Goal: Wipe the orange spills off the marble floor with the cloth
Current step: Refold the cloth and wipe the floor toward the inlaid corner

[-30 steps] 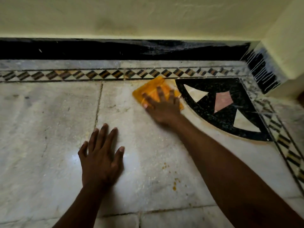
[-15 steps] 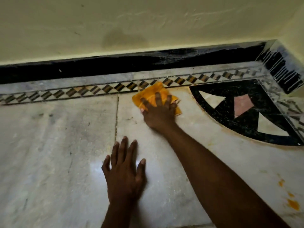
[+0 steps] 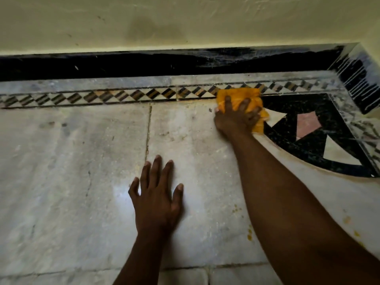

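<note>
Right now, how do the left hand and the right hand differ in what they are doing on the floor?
The left hand lies flat and bare on the pale marble floor, fingers spread; the right hand presses the orange cloth down, fingers curled over it. The left hand sits nearer the person, the right hand is stretched out to the patterned border strip. Both are palm down.

The left hand and the right hand are both bare, with no gloves, rings, watch or sleeves, and both arms are bare too.
</note>
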A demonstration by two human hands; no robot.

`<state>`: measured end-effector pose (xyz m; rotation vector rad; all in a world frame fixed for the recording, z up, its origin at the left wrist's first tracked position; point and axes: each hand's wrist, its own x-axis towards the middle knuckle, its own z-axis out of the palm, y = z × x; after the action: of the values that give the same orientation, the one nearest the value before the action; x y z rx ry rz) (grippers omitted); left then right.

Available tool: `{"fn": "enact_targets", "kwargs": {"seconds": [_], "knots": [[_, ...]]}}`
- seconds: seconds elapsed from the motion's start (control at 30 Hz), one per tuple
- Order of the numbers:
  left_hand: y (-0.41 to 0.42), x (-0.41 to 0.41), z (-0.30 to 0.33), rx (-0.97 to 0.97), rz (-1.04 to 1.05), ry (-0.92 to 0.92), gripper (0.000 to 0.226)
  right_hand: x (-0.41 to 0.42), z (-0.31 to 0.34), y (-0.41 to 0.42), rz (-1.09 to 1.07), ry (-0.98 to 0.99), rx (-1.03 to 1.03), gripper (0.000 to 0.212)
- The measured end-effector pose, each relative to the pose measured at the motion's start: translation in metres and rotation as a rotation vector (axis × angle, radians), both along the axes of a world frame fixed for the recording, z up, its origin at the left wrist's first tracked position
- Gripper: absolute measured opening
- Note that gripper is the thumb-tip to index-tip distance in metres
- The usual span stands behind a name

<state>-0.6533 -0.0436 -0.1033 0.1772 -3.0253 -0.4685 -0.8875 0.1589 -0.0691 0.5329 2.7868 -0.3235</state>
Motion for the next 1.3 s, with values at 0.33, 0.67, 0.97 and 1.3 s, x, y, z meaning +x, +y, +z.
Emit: {"fn": "enact_targets", "kwargs": {"seconds": [0.33, 0.67, 0.97, 1.3], "knots": [[0.003, 0.0, 0.008, 0.034, -0.025, -0.03, 0.07, 0.06, 0.014, 0.042, 0.346, 0.017, 0.021, 0.059], [-0.002, 0.009, 0.002, 0.151, -0.282, 0.104, 0.071, 0.111, 0.007, 0.064, 0.199, 0.022, -0.008, 0.055], [0.036, 0.045, -0.01, 0.003, -0.148, 0.007, 0.079, 0.17, -0.011, 0.154, 0.102, 0.181, 0.099, 0.058], [0.033, 0.039, -0.004, -0.031, -0.209, 0.011, 0.078, 0.139, -0.013, 0.065, 0.205, 0.212, -0.009, 0.055]]}}
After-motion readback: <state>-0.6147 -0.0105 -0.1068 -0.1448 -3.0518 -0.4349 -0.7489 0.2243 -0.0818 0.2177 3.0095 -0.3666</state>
